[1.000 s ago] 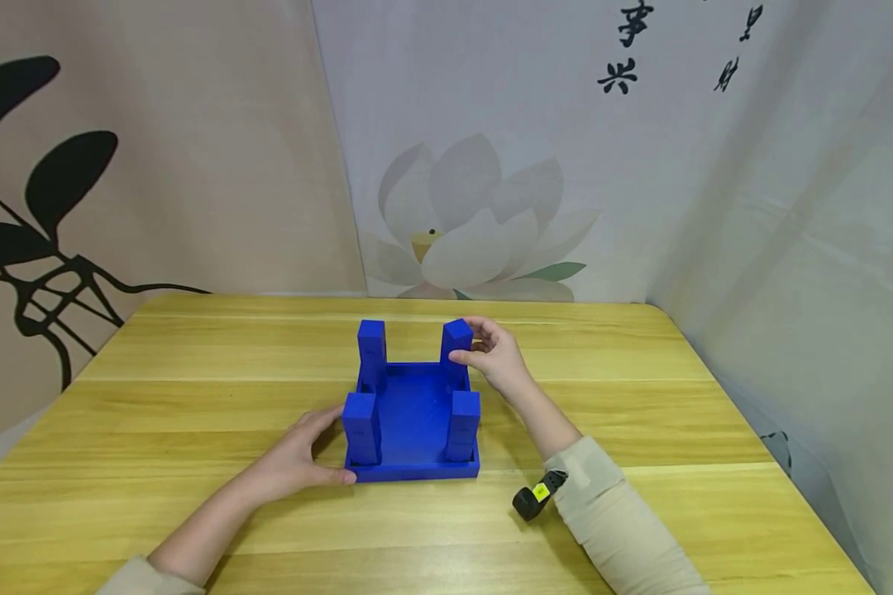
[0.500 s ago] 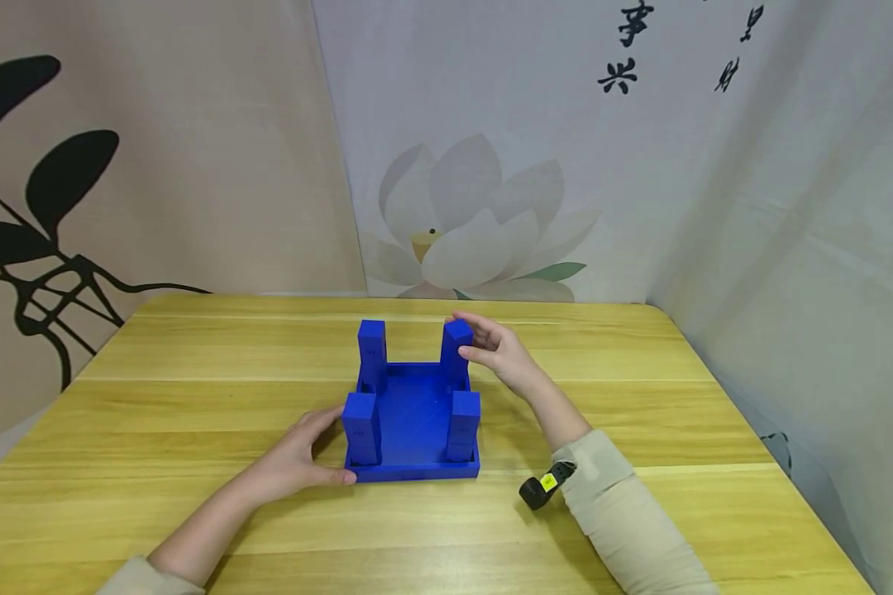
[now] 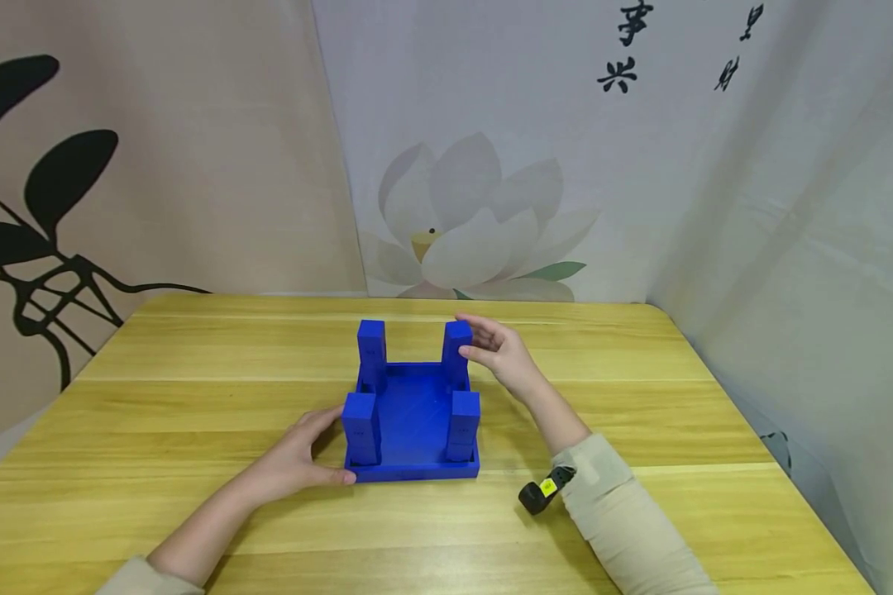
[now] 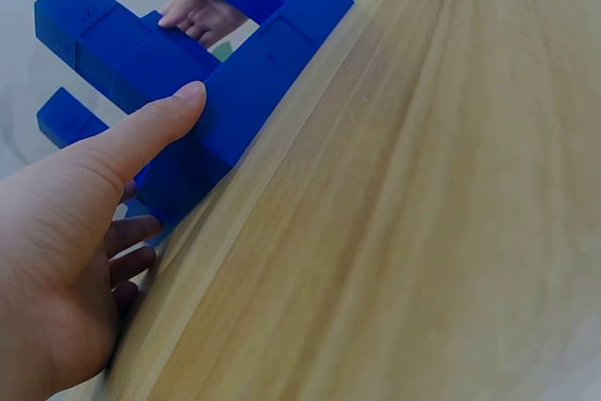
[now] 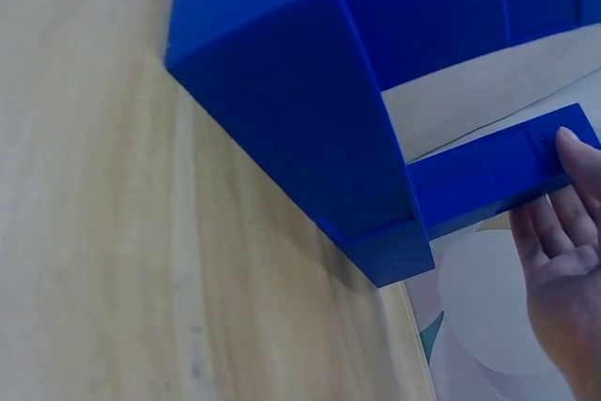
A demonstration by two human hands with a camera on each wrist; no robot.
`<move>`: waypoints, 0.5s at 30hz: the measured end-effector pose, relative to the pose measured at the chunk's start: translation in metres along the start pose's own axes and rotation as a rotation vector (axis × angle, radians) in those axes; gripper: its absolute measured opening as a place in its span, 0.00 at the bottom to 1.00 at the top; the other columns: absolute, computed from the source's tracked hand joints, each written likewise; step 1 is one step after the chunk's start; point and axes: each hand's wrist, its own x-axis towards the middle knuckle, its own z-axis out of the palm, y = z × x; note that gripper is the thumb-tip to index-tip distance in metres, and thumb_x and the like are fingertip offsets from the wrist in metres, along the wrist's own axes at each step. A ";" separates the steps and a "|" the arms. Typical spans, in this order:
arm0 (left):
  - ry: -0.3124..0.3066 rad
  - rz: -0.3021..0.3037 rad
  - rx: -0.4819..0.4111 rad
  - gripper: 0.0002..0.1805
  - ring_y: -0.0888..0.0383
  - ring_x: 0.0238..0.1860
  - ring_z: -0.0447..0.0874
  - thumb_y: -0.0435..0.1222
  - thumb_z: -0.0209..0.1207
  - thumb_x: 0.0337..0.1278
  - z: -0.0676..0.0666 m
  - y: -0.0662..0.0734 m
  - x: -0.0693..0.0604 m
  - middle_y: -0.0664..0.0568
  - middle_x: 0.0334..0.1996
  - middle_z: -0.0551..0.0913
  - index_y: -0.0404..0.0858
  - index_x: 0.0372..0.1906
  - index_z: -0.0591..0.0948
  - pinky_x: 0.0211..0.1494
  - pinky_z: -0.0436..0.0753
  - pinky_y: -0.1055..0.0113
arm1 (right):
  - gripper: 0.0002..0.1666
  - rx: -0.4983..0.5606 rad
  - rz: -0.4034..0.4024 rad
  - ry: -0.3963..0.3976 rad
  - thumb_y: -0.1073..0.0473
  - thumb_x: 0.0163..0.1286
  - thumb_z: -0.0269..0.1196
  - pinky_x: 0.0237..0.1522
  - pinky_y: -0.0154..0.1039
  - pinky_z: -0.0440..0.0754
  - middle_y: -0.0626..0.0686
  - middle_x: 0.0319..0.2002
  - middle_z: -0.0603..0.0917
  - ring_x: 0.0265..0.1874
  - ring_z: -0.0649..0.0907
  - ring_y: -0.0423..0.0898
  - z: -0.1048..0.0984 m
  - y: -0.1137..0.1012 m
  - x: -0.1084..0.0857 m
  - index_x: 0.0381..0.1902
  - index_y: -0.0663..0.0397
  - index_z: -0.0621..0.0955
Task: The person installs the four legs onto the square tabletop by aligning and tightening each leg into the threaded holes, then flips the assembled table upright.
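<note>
A shallow blue square tray (image 3: 417, 473) lies on the table with an upright blue block post at each corner. My left hand (image 3: 293, 463) grips its near left corner. In the left wrist view, the thumb of this hand (image 4: 66, 232) presses the tray (image 4: 263, 82) while the other fingers curl at its side. My right hand (image 3: 508, 357) pinches the upper part of the far right post (image 3: 456, 343). Seen from the right wrist, thumb and fingers of that hand (image 5: 568, 279) lie on opposite faces of the post (image 5: 488, 171).
The near right post (image 3: 464, 426), near left post (image 3: 361, 430) and far left post (image 3: 373, 355) stand upright in the tray. Around it stretches the wooden table (image 3: 231, 372). A printed curtain (image 3: 476, 124) hangs behind the table's back edge.
The far right post has turned slightly and now lines up more squarely with the tray. My right hand has shifted a little to the right on it. The left hand is still.
</note>
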 end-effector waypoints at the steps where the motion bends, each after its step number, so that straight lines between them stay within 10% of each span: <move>1: 0.000 -0.001 0.000 0.57 0.36 0.67 0.55 0.54 0.74 0.37 0.000 0.000 0.000 0.37 0.67 0.62 0.34 0.72 0.60 0.62 0.59 0.34 | 0.28 0.003 0.003 0.010 0.71 0.67 0.60 0.60 0.46 0.71 0.62 0.61 0.74 0.59 0.75 0.54 0.001 -0.004 -0.002 0.65 0.64 0.71; 15: 0.001 0.008 -0.004 0.57 0.36 0.66 0.56 0.53 0.74 0.37 0.000 -0.002 0.000 0.36 0.67 0.63 0.34 0.72 0.60 0.62 0.60 0.35 | 0.26 0.046 -0.003 0.154 0.74 0.60 0.65 0.50 0.39 0.78 0.62 0.46 0.83 0.46 0.81 0.49 0.014 -0.013 -0.007 0.57 0.71 0.75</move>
